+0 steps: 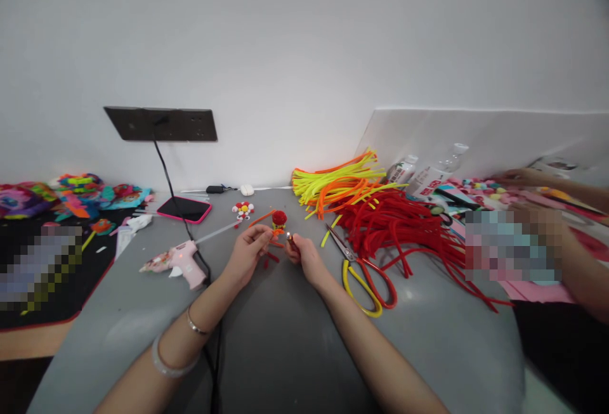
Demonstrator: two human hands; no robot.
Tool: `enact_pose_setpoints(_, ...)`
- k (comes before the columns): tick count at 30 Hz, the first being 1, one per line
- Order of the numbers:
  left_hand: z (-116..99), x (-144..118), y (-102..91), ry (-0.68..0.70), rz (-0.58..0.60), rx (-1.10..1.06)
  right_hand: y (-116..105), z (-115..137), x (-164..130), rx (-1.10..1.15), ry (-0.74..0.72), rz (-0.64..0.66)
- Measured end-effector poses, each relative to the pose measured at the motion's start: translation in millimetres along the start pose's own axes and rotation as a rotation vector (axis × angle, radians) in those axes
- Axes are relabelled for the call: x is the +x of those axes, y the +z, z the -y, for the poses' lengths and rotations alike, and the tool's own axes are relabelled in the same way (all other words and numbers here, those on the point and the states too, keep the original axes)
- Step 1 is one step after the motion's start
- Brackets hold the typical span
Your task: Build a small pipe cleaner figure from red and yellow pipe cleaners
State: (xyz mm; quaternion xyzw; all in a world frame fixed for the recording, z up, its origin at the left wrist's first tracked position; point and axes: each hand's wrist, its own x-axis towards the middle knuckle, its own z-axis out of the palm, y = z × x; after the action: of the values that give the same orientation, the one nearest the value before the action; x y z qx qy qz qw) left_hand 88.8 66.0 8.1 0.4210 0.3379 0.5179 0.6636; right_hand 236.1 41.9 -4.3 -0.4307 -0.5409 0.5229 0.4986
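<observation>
Grey table, two hands pinching a small red-and-orange pipe-cleaner figure at its centre.

Left hand: fingertips closed on the figure's orange stem from 9 o'clock. Right hand: thumb and finger pinched on a small item at the figure's 3 o'clock side; what it is cannot be told. Pink glue gun lies at 9 o'clock, its black cord running up to a wall socket plate at 11. Pink-cased phone at 10. White flower piece just past the figure at 11. Yellow-and-red scissors at 3, touching the red pipe cleaner heap; yellow and orange pipe cleaners at 1. Another person's arm at the far right.
</observation>
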Motion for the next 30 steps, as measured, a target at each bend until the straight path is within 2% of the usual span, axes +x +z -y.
enact_pose_setpoints(7,-0.9,-0.2,0.7,-0.005,0.0,-0.001,-0.7,-4.5,1.2,0.026,-0.016,-0.011)
enact_pose_setpoints(11,-1.3,-0.7,-0.1,0.005,0.01,0.051,-8.9,-7.4,3.0,0.023,-0.023,-0.033)
enact_pose_setpoints(14,0.7,-0.8,-3.1,-0.005,0.03,0.108,-20.0,-5.5,3.7,-0.074,-0.043,-0.035)
enact_pose_setpoints(18,2.7,-1.3,-6.8,-0.038,0.055,0.153,-30.6,-1.8,2.7,-0.211,-0.05,0.041)
enact_pose_setpoints(30,0.6,-2.8,-8.9,-0.089,0.102,0.206,-37.8,7.2,-3.4,-0.493,-0.083,0.119)
